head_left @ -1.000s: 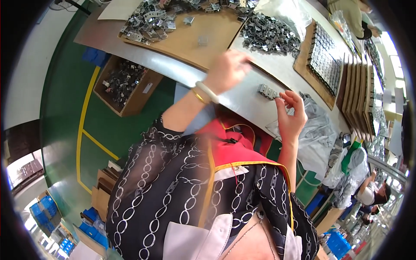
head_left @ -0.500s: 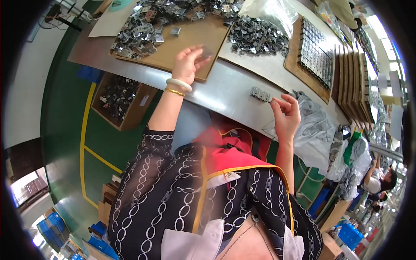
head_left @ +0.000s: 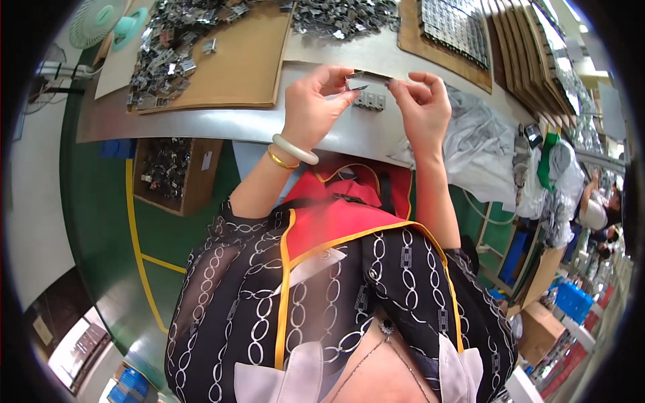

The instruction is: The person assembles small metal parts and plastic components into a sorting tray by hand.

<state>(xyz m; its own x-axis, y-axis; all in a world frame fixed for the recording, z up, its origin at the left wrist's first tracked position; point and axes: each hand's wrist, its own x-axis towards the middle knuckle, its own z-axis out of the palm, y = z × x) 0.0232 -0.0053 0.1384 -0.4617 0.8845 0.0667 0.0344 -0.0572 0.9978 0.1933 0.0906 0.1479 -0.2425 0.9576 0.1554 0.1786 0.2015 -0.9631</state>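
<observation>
My left hand (head_left: 314, 104) pinches a small bent metal bracket (head_left: 357, 81) between thumb and fingers, over the near edge of the metal table. Close by on the right, my right hand (head_left: 424, 111) has its thumb and forefinger pressed together. A tiny dark bit shows at those fingertips, too small to name. Between and just below the two hands, a short row of metal pieces (head_left: 369, 101) stands on the tabletop. The hands are apart from each other.
At the left lies a cardboard tray (head_left: 248, 80) with a heap of metal brackets (head_left: 164, 57). Another heap (head_left: 342, 19) is farther back. Boards of lined-up parts (head_left: 457, 30) stand right, beside grey cloth (head_left: 474, 141). Below the table sits a box of parts (head_left: 195, 178).
My left hand has moved from above the cardboard tray rightward to beside my right hand, bringing the metal bracket. The whole view has shifted. My right hand still pinches near the row of pieces.
</observation>
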